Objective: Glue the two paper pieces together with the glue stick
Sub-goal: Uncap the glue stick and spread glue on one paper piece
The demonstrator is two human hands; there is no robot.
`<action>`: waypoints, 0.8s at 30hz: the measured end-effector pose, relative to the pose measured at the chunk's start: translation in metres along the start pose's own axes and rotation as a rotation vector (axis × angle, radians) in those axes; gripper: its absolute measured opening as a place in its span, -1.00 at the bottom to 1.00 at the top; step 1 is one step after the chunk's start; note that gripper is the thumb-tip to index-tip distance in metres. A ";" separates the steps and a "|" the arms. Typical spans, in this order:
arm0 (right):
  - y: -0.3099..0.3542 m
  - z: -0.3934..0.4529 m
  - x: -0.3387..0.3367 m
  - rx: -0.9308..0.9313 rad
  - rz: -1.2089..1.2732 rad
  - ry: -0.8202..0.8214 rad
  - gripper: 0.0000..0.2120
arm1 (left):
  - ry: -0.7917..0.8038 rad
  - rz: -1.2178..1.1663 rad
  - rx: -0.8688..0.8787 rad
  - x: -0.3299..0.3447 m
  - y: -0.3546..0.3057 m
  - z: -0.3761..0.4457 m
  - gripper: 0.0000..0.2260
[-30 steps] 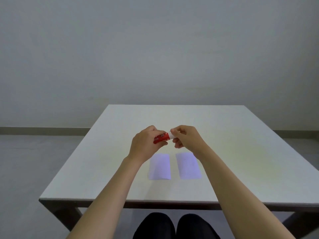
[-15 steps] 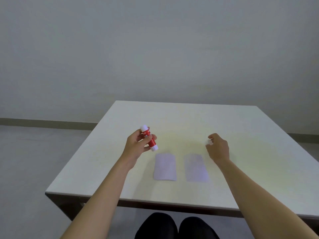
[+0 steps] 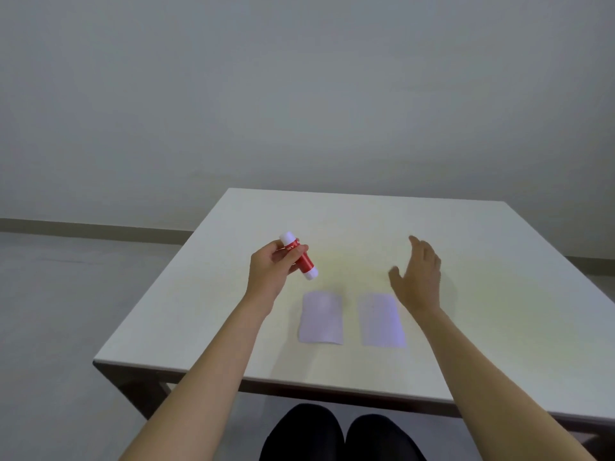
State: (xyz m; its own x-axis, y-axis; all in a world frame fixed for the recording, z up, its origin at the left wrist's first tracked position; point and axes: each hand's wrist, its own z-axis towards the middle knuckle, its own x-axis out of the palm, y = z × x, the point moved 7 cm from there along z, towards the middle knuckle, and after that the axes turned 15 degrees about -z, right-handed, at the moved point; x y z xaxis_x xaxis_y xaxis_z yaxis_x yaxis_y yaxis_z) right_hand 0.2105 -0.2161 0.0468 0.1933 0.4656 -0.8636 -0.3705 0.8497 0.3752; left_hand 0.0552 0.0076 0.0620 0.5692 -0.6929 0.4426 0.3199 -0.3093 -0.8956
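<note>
Our left hand (image 3: 269,274) pinches a red plastic glue stick (image 3: 298,255) with white ends, tilted above the white table (image 3: 499,294). Our right hand (image 3: 417,277) hovers spread. Two thin pale paper rectangles (image 3: 321,318) (image 3: 381,319) lie side by side near the front edge, probably light and easily shifted; pin one flat.

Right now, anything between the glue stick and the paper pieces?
Nothing visible. The left hand holds the glue stick tilted above the table, up and left of the left paper piece. The right paper piece lies beside it, apart. The open right hand hovers just past that piece's far right corner.
</note>
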 end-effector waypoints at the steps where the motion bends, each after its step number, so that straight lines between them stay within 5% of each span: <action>1: 0.017 -0.002 -0.008 -0.033 0.110 -0.028 -0.48 | -0.015 -0.023 0.011 0.003 -0.001 0.000 -0.95; 6: 0.113 -0.036 -0.002 -0.223 0.629 0.391 -0.65 | -0.139 -0.191 0.022 0.019 0.000 -0.002 -0.90; 13: 0.116 -0.052 0.000 -0.075 1.034 0.304 -0.84 | -0.158 -0.190 0.057 0.021 -0.004 -0.009 -0.87; 18: 0.112 -0.050 -0.003 -0.063 0.973 0.322 -0.70 | -0.095 -0.231 0.033 0.029 -0.006 -0.011 -0.89; 24: 0.100 -0.051 0.010 0.183 0.928 0.526 -0.45 | -0.019 -0.173 0.038 0.036 -0.005 -0.014 -0.95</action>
State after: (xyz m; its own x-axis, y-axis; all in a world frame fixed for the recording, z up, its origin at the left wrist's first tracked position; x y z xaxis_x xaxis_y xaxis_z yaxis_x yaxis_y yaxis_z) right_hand 0.1290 -0.1394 0.0583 -0.5227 0.8191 -0.2366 -0.0217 0.2646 0.9641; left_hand 0.0640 -0.0250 0.0815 0.5175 -0.6191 0.5907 0.4425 -0.3972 -0.8040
